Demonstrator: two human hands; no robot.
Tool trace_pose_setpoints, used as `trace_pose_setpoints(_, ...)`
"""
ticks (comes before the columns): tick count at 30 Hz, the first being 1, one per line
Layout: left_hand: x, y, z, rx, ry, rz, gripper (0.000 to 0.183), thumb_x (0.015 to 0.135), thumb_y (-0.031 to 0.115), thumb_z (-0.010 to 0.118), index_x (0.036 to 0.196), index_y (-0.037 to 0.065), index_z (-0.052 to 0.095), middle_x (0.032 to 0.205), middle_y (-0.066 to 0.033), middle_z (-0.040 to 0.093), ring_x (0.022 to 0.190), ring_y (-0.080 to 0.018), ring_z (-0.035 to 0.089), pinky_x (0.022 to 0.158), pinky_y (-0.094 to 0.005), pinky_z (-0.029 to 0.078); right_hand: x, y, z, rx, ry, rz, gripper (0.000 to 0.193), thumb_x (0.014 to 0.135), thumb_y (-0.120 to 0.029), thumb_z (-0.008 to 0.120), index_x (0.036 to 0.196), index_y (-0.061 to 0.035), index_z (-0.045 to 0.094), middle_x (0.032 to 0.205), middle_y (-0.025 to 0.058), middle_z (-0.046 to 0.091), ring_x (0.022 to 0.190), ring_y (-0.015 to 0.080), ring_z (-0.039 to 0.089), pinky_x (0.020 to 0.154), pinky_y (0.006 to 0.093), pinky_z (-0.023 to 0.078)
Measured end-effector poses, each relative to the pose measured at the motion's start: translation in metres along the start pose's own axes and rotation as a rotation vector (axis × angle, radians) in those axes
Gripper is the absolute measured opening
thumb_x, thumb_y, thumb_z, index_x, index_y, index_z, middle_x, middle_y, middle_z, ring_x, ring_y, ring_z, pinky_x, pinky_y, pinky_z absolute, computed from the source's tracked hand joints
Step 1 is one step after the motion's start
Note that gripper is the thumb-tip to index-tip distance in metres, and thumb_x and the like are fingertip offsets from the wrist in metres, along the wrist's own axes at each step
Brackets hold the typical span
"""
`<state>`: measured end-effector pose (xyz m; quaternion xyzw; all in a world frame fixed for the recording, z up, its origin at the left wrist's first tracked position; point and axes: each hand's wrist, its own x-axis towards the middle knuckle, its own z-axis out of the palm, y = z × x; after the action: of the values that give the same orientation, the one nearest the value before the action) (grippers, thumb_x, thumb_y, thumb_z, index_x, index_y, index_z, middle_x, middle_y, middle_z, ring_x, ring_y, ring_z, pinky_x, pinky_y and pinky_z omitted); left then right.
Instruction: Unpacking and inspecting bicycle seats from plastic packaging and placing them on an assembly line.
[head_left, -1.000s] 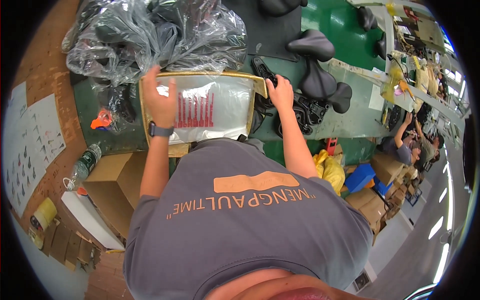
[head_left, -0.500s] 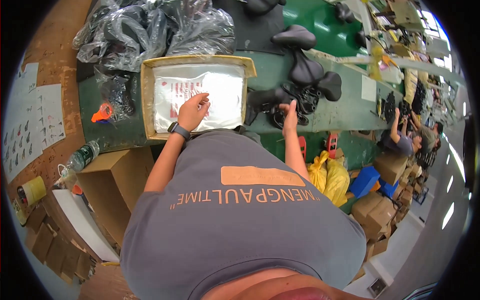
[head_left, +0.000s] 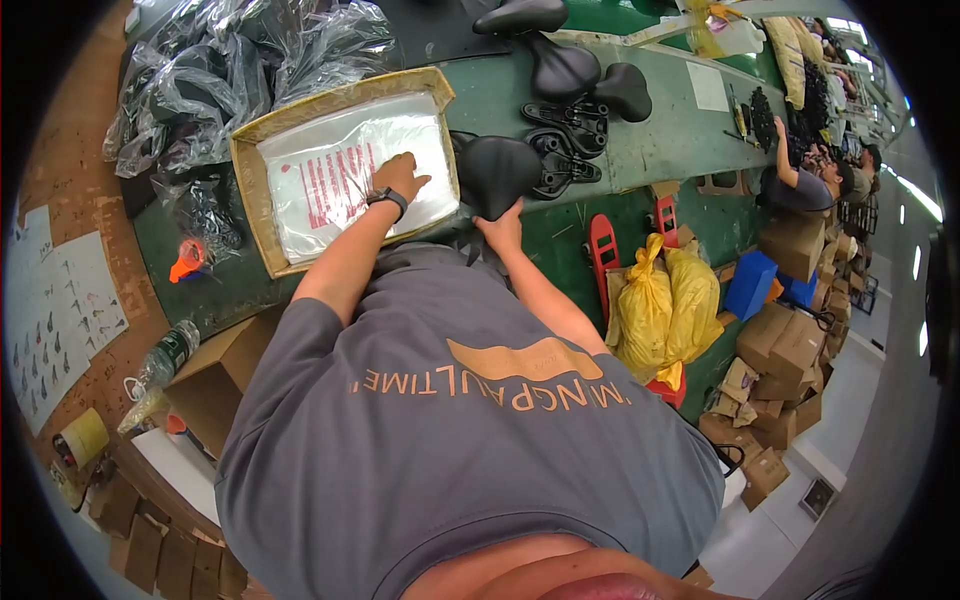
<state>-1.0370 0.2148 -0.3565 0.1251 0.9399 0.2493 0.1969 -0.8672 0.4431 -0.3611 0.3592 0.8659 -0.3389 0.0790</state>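
My left hand [head_left: 400, 178] lies on a stack of clear plastic bags [head_left: 290, 195] with red print, its fingers stretched and apart. The bags fill a shallow cardboard box [head_left: 243, 172] on the green workbench. A smartwatch is on my left wrist. Just right of the box, my right hand [head_left: 502, 230] grips the narrow near end of a black bicycle saddle [head_left: 500, 168]; some fingers are hidden under it. More black saddles [head_left: 563, 70] lie farther back, several of them, some turned over with their undersides [head_left: 565, 165] showing.
Plastic-wrapped saddles [head_left: 210, 90] are piled behind the box. An orange tape dispenser [head_left: 187, 262] sits at its left. Below the bench edge are an open carton [head_left: 215, 360], yellow bags [head_left: 645, 305] and red parts [head_left: 603, 245]. Other people [head_left: 810, 180] work at far right.
My right hand has come left and closed on a saddle, which now lies beside the box. My left hand has flattened onto the bags. The whole view has shifted.
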Motion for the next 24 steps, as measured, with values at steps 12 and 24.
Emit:
trace_pose_setpoints(12, 0.001, -0.001, 0.019, 0.044, 0.111, -0.017, 0.050, 0.094, 0.050, 0.077, 0.111, 0.004, 0.066, 0.108, -0.0187, 0.072, 0.103, -0.0401, 0.070, 0.087, -0.0518, 0.057, -0.058, -0.076, -0.113, 0.030, 0.134, -0.056, 0.106, 0.078, -0.024, 0.090, 0.163, -0.0062, 0.030, 0.136, 0.0309, 0.065, 0.117, 0.0464, 0.069, 0.104, 0.0492, 0.053)
trace_pose_setpoints(24, -0.005, 0.007, 0.017, 0.127, 0.066, -0.036, 0.062, 0.088, 0.057, 0.079, 0.123, 0.007, 0.066, 0.115, -0.0155, 0.070, 0.108, -0.0363, 0.069, 0.089, -0.0499, 0.058, -0.075, -0.097, -0.184, 1.658, -0.928, 0.022, 0.080, 0.097, -0.045, 0.076, 0.154, 0.0020, 0.044, 0.141, 0.0167, 0.058, 0.084, 0.0172, 0.053, 0.065, 0.0295, 0.047)
